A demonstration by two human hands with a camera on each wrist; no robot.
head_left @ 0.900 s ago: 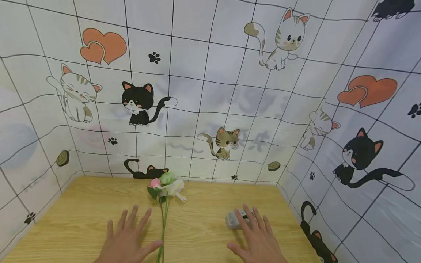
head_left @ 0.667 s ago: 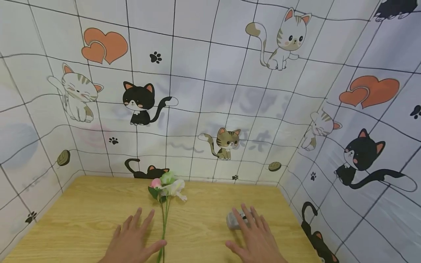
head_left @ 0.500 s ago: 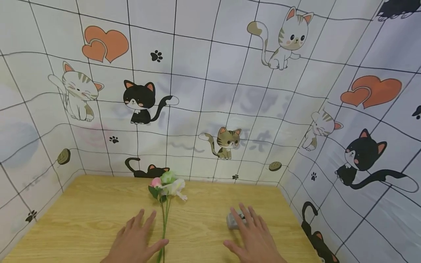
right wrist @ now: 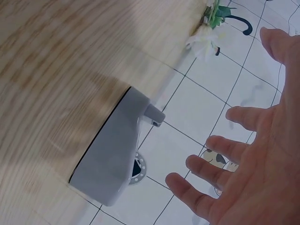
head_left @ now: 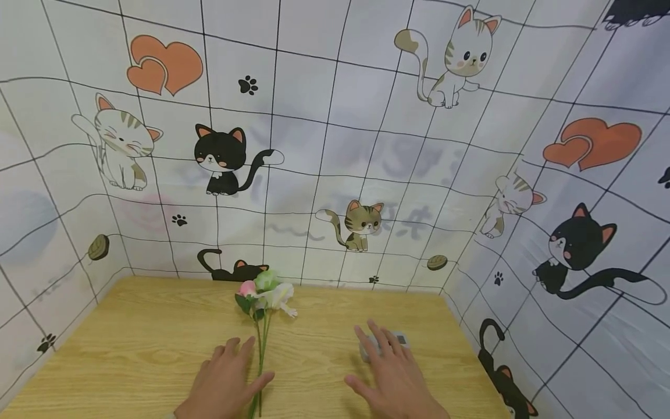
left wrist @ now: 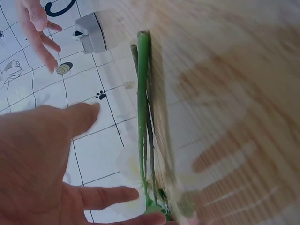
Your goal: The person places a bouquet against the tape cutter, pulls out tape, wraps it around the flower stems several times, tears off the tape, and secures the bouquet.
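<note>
Artificial flowers [head_left: 274, 295] in pink, pale green and white lie on the wooden table [head_left: 157, 326], their long green stems [left wrist: 143, 89] pointing toward the person. Beside the stems hovers my left hand [head_left: 222, 378], its thumb overlapping them in the head view, fingers loosely spread and holding nothing. A grey tape dispenser [right wrist: 108, 145] with a dark base and a small round wheel stands to the right. My right hand [head_left: 392, 372] is spread over it in the head view and hides most of it; the right wrist view shows the fingers apart from it.
Behind the table rises a white cloth backdrop [head_left: 298, 139] with black grid lines and printed cats, hearts and paws. It also lines the left and right sides, close against the table's edges.
My left hand has shifted right, toward the stems, and its fingers have drawn in. The right hand has moved slightly left, uncovering the right end of the tape dispenser. Flowers and dispenser stay put.
</note>
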